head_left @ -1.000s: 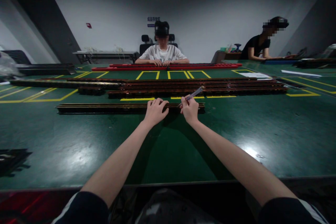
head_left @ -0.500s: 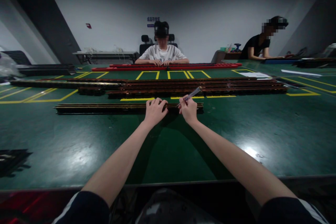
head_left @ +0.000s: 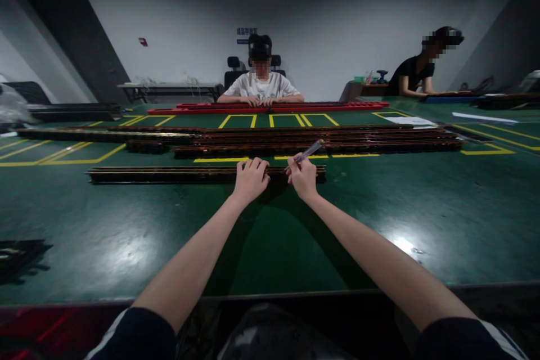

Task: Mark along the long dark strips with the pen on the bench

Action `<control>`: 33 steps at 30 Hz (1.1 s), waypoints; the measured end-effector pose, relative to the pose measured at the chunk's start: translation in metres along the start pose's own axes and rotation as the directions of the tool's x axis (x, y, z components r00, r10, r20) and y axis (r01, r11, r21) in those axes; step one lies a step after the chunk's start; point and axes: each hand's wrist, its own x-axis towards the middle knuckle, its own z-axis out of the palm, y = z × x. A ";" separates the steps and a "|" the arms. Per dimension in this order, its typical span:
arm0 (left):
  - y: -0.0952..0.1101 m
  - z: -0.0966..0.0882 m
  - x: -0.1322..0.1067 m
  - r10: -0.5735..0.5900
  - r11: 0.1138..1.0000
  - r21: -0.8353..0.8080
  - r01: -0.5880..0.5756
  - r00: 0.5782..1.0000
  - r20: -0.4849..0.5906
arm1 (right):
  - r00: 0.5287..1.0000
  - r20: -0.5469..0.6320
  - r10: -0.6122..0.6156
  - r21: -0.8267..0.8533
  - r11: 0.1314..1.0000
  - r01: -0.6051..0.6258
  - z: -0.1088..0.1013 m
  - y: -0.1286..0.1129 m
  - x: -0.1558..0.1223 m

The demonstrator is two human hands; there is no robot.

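Observation:
A long dark strip (head_left: 169, 175) with thin brass-coloured lines along it lies crosswise on the green table in front of me. My left hand (head_left: 251, 179) is over its right half, fingers curled across the top and thumb toward the right. Close to the strip's right end, my right hand (head_left: 302, 178) pinches a slim pen-like tool with a clear handle (head_left: 311, 149). The handle slants up to the right, and the tip points down-left at the strip. My fingers partly hide the tip, so I cannot tell whether it touches.
Beyond the strip lies a stack of long dark strips (head_left: 320, 140). Farther back, a person in a white shirt (head_left: 261, 87) has both hands at red rails (head_left: 337, 106). Another person (head_left: 411, 77) leans over the table at right. Dark parts (head_left: 21, 259) sit at near left.
My left hand has shifted very slightly, with the strip almost unmoved. The right hand and its tool stay in place.

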 end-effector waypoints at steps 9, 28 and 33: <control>0.003 -0.001 0.000 0.031 0.999 -0.039 -0.029 0.999 0.036 | 1.000 -0.008 0.014 -0.019 1.000 -0.015 0.001 0.002 0.000; 0.000 -0.007 0.000 0.004 0.994 -0.109 0.006 0.996 0.086 | 0.997 -0.069 0.025 -0.053 0.998 -0.029 -0.002 -0.001 0.001; -0.001 -0.006 -0.001 0.001 0.993 -0.114 0.009 0.996 0.084 | 0.996 -0.084 0.026 -0.048 0.998 -0.030 -0.001 -0.001 0.001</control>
